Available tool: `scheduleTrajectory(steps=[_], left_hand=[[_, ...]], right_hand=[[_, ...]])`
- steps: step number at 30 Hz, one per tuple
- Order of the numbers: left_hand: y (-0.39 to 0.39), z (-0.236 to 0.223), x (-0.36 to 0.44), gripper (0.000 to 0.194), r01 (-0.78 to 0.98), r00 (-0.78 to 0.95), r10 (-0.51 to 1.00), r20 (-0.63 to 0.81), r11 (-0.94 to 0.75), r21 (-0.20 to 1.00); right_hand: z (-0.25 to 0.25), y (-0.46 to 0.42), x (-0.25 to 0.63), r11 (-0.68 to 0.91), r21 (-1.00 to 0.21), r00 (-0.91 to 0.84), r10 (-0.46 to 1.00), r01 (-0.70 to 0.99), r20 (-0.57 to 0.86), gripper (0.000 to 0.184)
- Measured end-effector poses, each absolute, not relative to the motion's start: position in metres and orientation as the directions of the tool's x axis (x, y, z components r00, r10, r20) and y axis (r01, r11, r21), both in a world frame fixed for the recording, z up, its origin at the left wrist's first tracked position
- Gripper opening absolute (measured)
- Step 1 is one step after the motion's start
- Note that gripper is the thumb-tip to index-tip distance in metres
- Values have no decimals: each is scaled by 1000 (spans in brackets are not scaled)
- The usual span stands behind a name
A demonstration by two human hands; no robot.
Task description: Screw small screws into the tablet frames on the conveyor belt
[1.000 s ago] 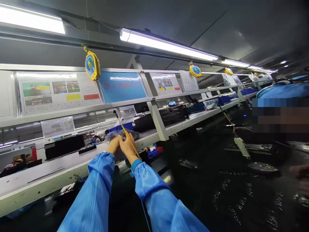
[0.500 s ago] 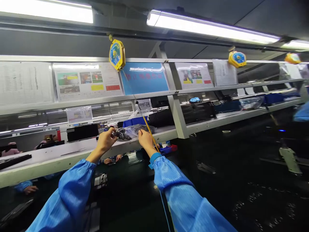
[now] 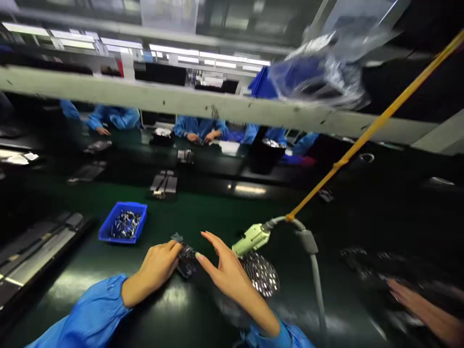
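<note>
My left hand (image 3: 157, 266) is closed on the top of a small clear plastic bag (image 3: 186, 263) with dark, shiny little parts inside, held low above the dark green work surface (image 3: 203, 212). Close by on the right, my right hand (image 3: 230, 273) is open, thumb and fingers apart; its thumb tip is at the bag's edge, and I cannot tell if it touches. Behind my right hand lie a pale green power screwdriver (image 3: 253, 240) on a grey cable and a round heap of shiny small metal parts (image 3: 263, 275).
A blue tray (image 3: 115, 239) of small metal parts stands left. From the screwdriver a yellow cord (image 3: 348, 157) slants up right. A white shelf beam (image 3: 181, 99) crosses ahead, with a plastic bag (image 3: 322, 79) on it. Another person's hand (image 3: 422, 307) is at right; co-workers sit opposite.
My view has tilted down from the shelf to the work surface. Both hands have come down from the shelf, the left with the bag; the right has spread its fingers.
</note>
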State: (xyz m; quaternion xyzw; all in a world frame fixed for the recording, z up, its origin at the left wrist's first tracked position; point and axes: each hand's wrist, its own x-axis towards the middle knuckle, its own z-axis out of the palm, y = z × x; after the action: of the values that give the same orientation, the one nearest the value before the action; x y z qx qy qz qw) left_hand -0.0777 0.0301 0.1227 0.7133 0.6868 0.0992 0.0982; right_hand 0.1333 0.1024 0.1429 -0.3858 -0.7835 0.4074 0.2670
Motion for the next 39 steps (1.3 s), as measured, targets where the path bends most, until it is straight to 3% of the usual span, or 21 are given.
scheduleTrajectory(steps=[2,6,9,11,14,18,22,25,28,31,33,35,39], left_hand=[[11,103,-84,33,930,42,998,-55,-19,368],[-1,95,-113,45,734,115,992,-59,-45,677],[12,99,-129,55,563,76,978,-193,118,818],[25,99,-133,62,559,-9,974,-227,192,806],[40,95,-129,63,668,-114,985,-130,173,724],[49,88,-123,40,693,-131,984,-123,180,698],[48,89,-123,33,345,-136,964,-228,262,901],[49,91,-128,55,143,-197,937,-288,318,937],[54,90,-135,71,312,-214,940,-267,324,893],[58,86,-143,57,574,-244,954,-172,285,768],[59,85,-146,56,623,-281,949,-146,296,724],[60,88,-146,59,559,-314,936,-160,318,766],[59,107,-133,69,234,-371,903,-217,317,919]], right_hand=[[122,87,137,308,-855,-555,832,418,28,55],[100,63,136,273,-845,-554,832,460,-32,55],[92,59,127,283,-819,-527,849,500,-29,60],[89,62,120,296,-802,-502,865,519,-6,63],[86,69,109,338,-779,-500,865,529,37,70],[74,78,97,387,-756,-525,848,528,67,59],[65,80,94,422,-763,-540,834,490,114,35],[67,78,92,443,-776,-553,820,449,149,33],[72,79,88,441,-771,-556,820,460,138,35],[76,80,85,433,-756,-560,821,491,107,36],[79,80,84,427,-752,-559,823,501,95,37],[81,82,83,426,-756,-558,824,497,97,38],[90,87,79,430,-787,-488,851,441,191,25]])
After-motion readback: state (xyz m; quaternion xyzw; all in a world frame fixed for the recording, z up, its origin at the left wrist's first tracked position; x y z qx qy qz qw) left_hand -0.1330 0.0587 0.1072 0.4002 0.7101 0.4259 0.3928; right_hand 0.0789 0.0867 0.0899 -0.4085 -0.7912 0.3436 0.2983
